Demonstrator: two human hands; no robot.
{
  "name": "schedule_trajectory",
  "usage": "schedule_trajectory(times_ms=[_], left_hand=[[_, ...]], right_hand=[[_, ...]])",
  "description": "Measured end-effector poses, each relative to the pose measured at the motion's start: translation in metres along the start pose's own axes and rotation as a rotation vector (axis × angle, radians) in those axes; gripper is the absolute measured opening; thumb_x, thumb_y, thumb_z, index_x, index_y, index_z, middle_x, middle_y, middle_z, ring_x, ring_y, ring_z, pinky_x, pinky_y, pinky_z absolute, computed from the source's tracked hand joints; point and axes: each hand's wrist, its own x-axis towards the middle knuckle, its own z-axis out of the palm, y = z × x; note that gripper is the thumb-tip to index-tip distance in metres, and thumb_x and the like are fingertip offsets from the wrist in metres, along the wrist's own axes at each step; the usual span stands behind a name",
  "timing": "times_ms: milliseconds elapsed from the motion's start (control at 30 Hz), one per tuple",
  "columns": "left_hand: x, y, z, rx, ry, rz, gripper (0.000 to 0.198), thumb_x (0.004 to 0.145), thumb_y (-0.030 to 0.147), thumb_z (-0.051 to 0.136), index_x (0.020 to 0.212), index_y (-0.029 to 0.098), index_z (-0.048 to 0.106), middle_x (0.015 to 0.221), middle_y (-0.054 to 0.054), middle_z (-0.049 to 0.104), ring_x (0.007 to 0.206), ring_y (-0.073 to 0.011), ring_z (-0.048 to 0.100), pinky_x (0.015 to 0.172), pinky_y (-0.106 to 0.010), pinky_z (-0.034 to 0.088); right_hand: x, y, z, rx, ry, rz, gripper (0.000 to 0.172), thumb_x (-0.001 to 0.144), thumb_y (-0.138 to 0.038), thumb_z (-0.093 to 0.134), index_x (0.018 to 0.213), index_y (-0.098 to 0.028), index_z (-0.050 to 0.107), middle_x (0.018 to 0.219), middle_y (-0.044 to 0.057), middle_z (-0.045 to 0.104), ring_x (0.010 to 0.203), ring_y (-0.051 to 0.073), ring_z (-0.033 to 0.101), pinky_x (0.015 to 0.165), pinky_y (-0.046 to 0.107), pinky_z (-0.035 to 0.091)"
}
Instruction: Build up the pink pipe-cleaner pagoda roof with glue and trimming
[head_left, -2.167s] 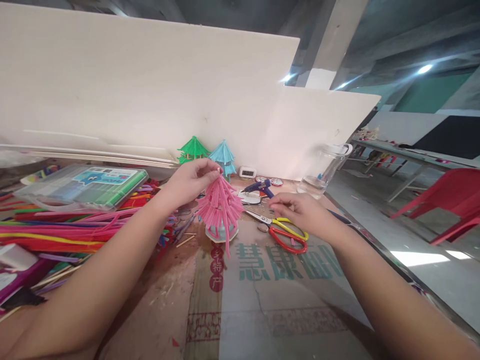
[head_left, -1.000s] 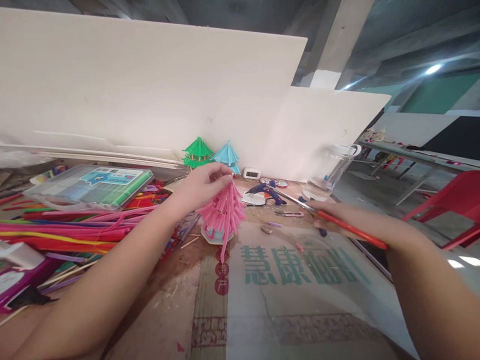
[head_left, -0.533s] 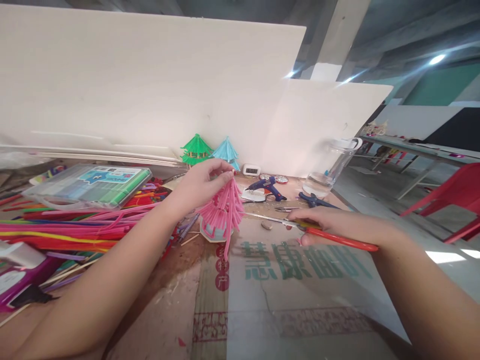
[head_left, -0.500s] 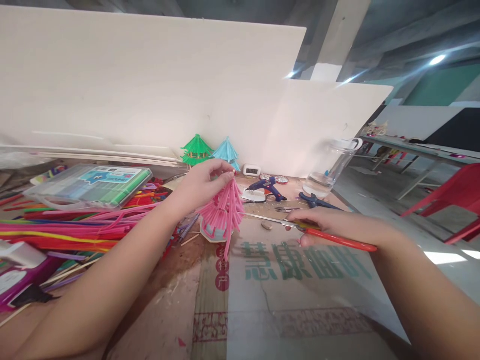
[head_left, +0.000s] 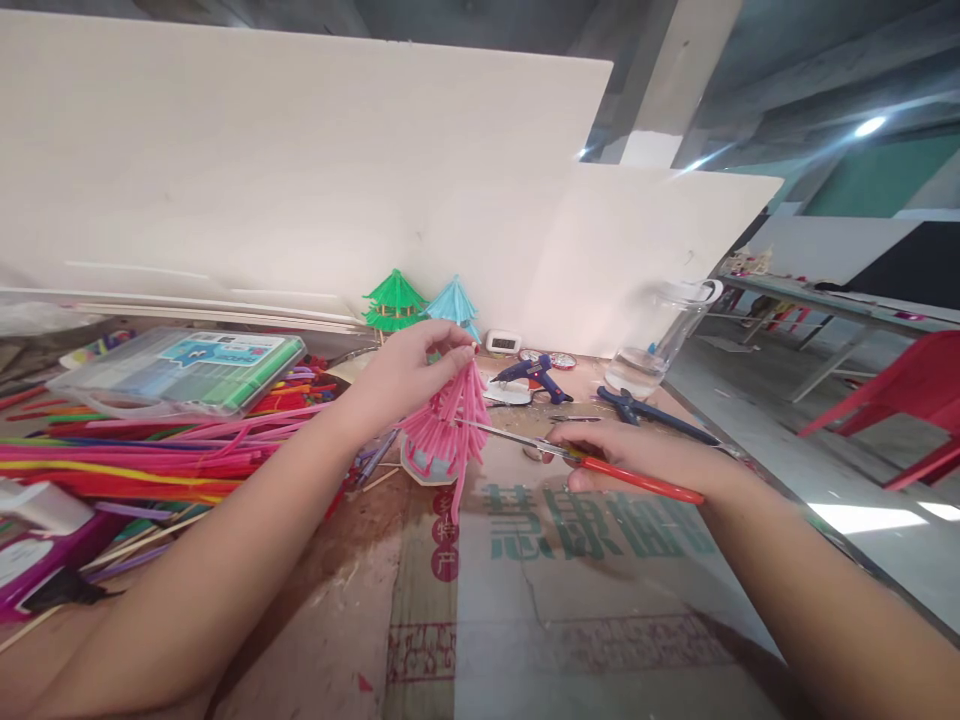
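My left hand [head_left: 401, 372] pinches the top of a pink pipe-cleaner pagoda roof [head_left: 448, 420] that stands on a pale blue base at the middle of the table. My right hand [head_left: 634, 458] is closed round the red and yellow handles of a pair of scissors [head_left: 555, 450]. The blades point left and their tip reaches in among the pink strands. One longer pink strand hangs down below the rest.
A heap of coloured pipe cleaners [head_left: 142, 455] and a clear plastic box [head_left: 176, 372] lie at the left. Green [head_left: 391, 300] and blue [head_left: 453, 303] pagodas stand by the white board. A blue glue gun [head_left: 529, 377], pliers [head_left: 649, 410] and a glass jug [head_left: 660, 335] sit behind.
My right hand picked the scissors up off the table, then carried them left until the blades reached the pink strands. My left hand kept its hold on the roof top.
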Motion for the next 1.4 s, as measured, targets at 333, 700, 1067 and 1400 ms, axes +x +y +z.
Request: schedule_trajectory(times_ms=[333, 700, 1067, 1400], left_hand=[[0.000, -0.002, 0.001, -0.002, -0.005, 0.027, 0.026, 0.087, 0.037, 0.048, 0.091, 0.018, 0.065, 0.091, -0.002, 0.068, 0.083, -0.0162, 0.059, 0.080, -0.027, 0.046], [0.000, 0.001, 0.001, 0.013, -0.015, 0.033, 0.026, 0.087, 0.036, 0.047, 0.091, 0.018, 0.066, 0.093, -0.002, 0.068, 0.087, -0.0168, 0.059, 0.079, -0.026, 0.045], [0.000, 0.000, -0.001, 0.025, -0.020, 0.043, 0.025, 0.087, 0.036, 0.048, 0.090, 0.018, 0.065, 0.091, -0.001, 0.067, 0.085, -0.0164, 0.059, 0.079, -0.025, 0.045], [0.003, -0.004, -0.002, 0.011, -0.011, 0.000, 0.025, 0.086, 0.036, 0.047, 0.090, 0.018, 0.064, 0.091, -0.002, 0.067, 0.084, -0.0166, 0.058, 0.076, -0.026, 0.045]], right_hand=[[0.008, 0.001, 0.012, 0.034, 0.041, -0.055, 0.036, 0.088, -0.052, 0.048, 0.099, -0.018, 0.057, 0.082, 0.002, 0.056, 0.069, 0.015, 0.049, 0.061, 0.025, 0.039], [0.011, -0.009, 0.011, -0.013, 0.030, -0.013, 0.038, 0.088, -0.053, 0.045, 0.097, -0.018, 0.056, 0.080, 0.002, 0.056, 0.068, 0.015, 0.048, 0.058, 0.025, 0.036], [0.016, -0.012, 0.014, 0.054, 0.080, 0.051, 0.037, 0.080, -0.050, 0.055, 0.095, -0.017, 0.059, 0.087, 0.005, 0.064, 0.075, 0.020, 0.056, 0.064, 0.028, 0.040], [0.020, -0.003, 0.029, 0.175, 0.143, 0.046, 0.029, 0.081, -0.034, 0.059, 0.107, -0.021, 0.058, 0.086, 0.004, 0.075, 0.091, 0.025, 0.066, 0.078, 0.034, 0.045]])
